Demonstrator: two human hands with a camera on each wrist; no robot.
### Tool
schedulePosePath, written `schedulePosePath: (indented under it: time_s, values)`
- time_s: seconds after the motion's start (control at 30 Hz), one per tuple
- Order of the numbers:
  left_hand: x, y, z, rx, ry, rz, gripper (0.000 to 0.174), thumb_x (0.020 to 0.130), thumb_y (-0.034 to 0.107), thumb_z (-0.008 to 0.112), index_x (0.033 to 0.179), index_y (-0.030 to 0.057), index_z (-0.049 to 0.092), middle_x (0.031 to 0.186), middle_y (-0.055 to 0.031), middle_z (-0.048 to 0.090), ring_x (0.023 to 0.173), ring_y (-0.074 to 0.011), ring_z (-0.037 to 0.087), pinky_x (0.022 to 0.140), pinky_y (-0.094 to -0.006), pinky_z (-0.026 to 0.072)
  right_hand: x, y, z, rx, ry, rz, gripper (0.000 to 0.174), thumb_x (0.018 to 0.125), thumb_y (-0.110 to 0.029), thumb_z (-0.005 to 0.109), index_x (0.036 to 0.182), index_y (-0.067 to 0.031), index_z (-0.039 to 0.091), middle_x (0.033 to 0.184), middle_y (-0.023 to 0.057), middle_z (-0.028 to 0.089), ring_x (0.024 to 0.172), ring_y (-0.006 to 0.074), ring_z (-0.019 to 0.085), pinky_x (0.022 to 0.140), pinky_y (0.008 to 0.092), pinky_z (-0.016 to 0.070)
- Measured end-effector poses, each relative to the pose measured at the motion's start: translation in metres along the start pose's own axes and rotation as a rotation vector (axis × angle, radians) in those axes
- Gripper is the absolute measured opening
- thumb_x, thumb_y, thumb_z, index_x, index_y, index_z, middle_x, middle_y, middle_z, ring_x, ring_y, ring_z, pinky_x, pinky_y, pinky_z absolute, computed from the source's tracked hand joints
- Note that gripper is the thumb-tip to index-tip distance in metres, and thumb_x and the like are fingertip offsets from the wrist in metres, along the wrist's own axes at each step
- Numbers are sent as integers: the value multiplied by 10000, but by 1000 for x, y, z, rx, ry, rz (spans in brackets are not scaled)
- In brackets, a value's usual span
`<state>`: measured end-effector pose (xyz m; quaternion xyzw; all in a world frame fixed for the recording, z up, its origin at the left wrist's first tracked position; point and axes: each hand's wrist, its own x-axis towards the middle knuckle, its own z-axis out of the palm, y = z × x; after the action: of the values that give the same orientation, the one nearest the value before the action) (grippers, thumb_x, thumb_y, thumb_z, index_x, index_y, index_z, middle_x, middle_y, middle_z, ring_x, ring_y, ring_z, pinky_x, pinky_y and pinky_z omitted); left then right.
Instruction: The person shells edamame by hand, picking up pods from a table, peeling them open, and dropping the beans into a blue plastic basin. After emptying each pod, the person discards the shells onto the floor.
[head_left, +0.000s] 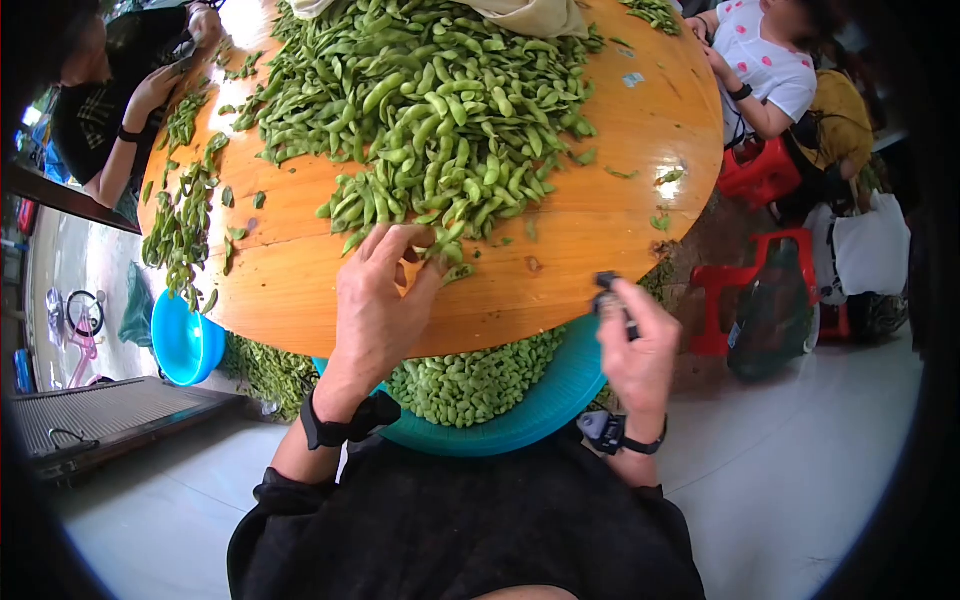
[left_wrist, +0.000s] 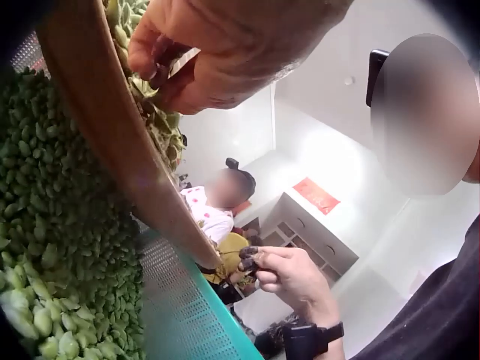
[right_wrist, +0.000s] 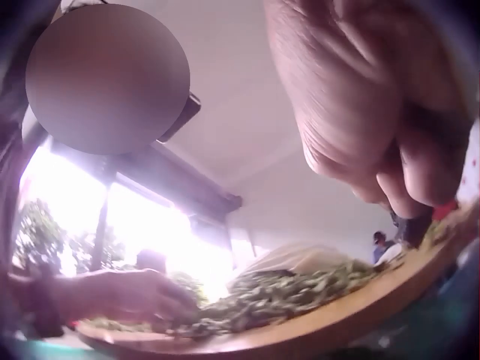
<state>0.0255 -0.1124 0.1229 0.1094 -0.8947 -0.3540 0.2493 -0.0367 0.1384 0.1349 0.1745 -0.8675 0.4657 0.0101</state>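
Green bean pods [head_left: 440, 120] lie heaped on the round wooden table [head_left: 640, 130]. My left hand [head_left: 380, 295] is at the heap's near edge, thumb and fingers curled in a pinch round a pod [head_left: 450, 240]; the left wrist view shows this hand [left_wrist: 225, 49] over pods at the rim. To the right, past the table's front edge, my right hand [head_left: 640, 345] holds a small black item [head_left: 606, 290] at its fingertips; its exact shape is unclear. Below the edge, between my wrists, a teal basin [head_left: 550, 410] holds shelled green beans [head_left: 470, 380].
Loose pods and leaves [head_left: 185, 225] lie at the table's left. A blue basin [head_left: 187, 340] is below that side. One person sits at the far left [head_left: 125, 110], another [head_left: 765, 65] at the right. Red stools [head_left: 710, 290] and bags [head_left: 870, 245] stand at the right. Cloth [head_left: 530, 14] covers the heap's back.
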Motion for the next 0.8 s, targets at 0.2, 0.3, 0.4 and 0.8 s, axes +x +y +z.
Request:
schedulePosePath:
  time_s: [0.2,0.3,0.4,0.8]
  values:
    - [-29,11,6,-519,-242,-110,173,809,-43,715,939,8,615,800,-52,643,685,-127,639,630,-259,523,3,-28,42,690,-420,308,283,955,-34,570,1220,50,623,711,-32,566,571,4,466,489,192,377]
    - [-35,10,8,-614,-248,-189,165,807,-70,696,938,2,628,815,-55,640,718,-135,653,635,-260,529,5,-32,47,936,-558,472,338,992,-75,560,1291,83,553,681,-49,486,554,14,417,475,203,354]
    - [-36,11,6,-673,-266,-281,152,809,-84,683,928,2,640,835,-60,641,744,-143,661,641,-265,538,6,-31,47,993,-577,510,337,993,-59,550,1298,86,546,675,-52,470,548,17,402,475,205,347]
    - [-36,11,5,-1065,-264,-522,123,892,-56,663,978,18,617,891,9,624,769,-52,588,646,-206,483,0,-33,55,993,-527,400,297,983,-42,554,1250,86,582,709,-27,476,562,22,436,485,202,359]
